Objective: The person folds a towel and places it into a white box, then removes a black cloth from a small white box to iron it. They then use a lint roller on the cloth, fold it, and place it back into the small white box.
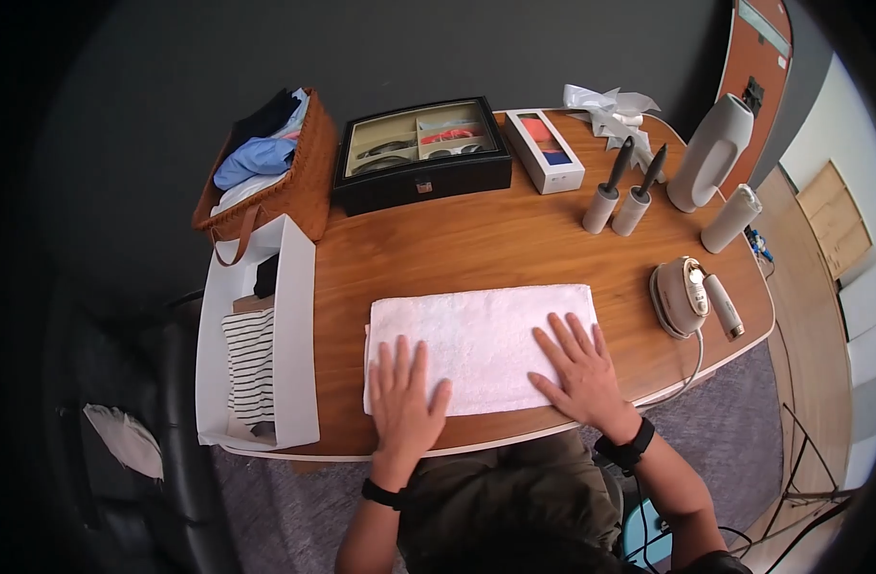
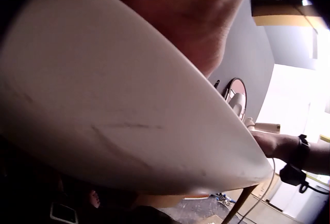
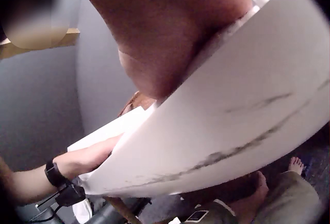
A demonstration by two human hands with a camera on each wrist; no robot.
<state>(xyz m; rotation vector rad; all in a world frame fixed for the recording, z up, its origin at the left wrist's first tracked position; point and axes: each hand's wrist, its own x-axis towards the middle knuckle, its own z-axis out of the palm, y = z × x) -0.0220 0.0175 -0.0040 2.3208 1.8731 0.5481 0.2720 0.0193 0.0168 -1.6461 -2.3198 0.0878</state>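
Observation:
A folded pale pink towel (image 1: 481, 344) lies flat on the wooden table (image 1: 438, 244) in the head view. My left hand (image 1: 406, 400) rests on its front left corner, fingers straight and slightly spread. On the right side of the towel lies my right hand (image 1: 583, 376), palm down with its fingers spread. Neither hand grips anything. In the left wrist view, the heel of the left hand (image 2: 180, 22) shows above the table's white edge; the right wrist view shows the right hand (image 3: 170, 33) likewise. Both wrist views hide the fingers.
Left stand a white box (image 1: 299, 354) with a striped garment (image 1: 249, 349) and a wicker basket (image 1: 309, 182) of clothes. Behind are a black glasses case (image 1: 428, 187) and a white carton (image 1: 559, 180). Two lint rollers (image 1: 600, 209) and a corded handheld steamer (image 1: 682, 298) stand right.

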